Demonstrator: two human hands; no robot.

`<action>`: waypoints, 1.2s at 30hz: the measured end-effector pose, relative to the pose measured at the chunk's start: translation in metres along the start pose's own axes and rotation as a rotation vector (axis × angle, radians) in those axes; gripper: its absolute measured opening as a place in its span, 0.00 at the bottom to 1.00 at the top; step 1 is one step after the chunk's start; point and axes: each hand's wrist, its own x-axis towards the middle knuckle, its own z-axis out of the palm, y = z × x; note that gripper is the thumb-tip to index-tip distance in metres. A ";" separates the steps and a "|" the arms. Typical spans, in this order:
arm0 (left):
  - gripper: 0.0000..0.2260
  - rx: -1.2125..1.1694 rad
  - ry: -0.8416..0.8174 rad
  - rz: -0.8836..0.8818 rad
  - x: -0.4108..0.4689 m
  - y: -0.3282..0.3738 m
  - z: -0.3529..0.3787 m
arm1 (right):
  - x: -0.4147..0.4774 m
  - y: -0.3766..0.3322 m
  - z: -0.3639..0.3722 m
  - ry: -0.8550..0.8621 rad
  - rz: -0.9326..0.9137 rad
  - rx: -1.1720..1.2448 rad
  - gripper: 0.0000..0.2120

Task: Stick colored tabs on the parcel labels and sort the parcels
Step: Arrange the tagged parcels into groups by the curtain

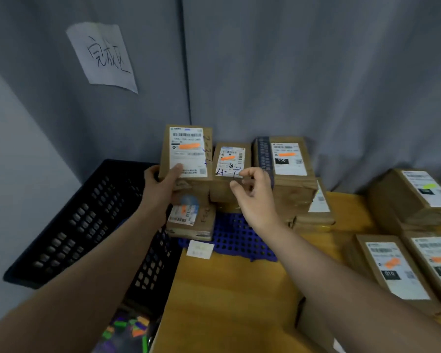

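The held parcel (189,154), a brown box, stands upright at the far left corner of the table, above another parcel (191,220) lying on a blue perforated tray (234,238). Its white label (187,151) faces the camera and carries an orange tab (189,146). The left hand (161,184) grips its lower left edge, thumb pressed on the label. The right hand (250,192) hovers just right of it, fingers loosely curled, thumb and forefinger apart, grasping nothing.

Behind that hand sit a small tabbed parcel (231,161) and a taller stack (285,159). More labelled boxes (392,271) lie at the right, cut off by the frame edge.

The wooden table (227,289) backs onto a grey curtain (316,72) bearing a handwritten paper sign (102,54). A black crate (87,220) stands to the left. A small card (200,248) on the tray's near edge is too faint to read, and the bright colored scraps (127,327) at the bottom are blurred.
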 end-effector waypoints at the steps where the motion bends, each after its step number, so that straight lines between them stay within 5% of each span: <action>1: 0.25 0.021 0.013 -0.014 0.015 -0.001 -0.005 | 0.004 0.002 0.003 -0.008 -0.006 -0.066 0.10; 8: 0.32 0.443 -0.065 -0.084 0.086 -0.015 -0.017 | 0.041 0.015 0.018 -0.201 -0.030 -0.614 0.18; 13: 0.26 1.149 0.156 0.494 0.081 -0.017 -0.015 | 0.062 0.021 0.032 -0.375 -0.011 -0.933 0.27; 17: 0.29 1.404 -0.106 0.597 0.065 -0.034 -0.008 | 0.068 0.031 0.040 -0.339 -0.004 -1.017 0.26; 23: 0.30 1.391 -0.217 0.585 0.093 -0.039 0.017 | 0.074 0.038 0.042 -0.265 -0.007 -0.985 0.25; 36: 0.23 1.436 -0.139 0.592 0.104 -0.018 0.038 | 0.068 0.025 0.031 -0.351 -0.146 -0.978 0.28</action>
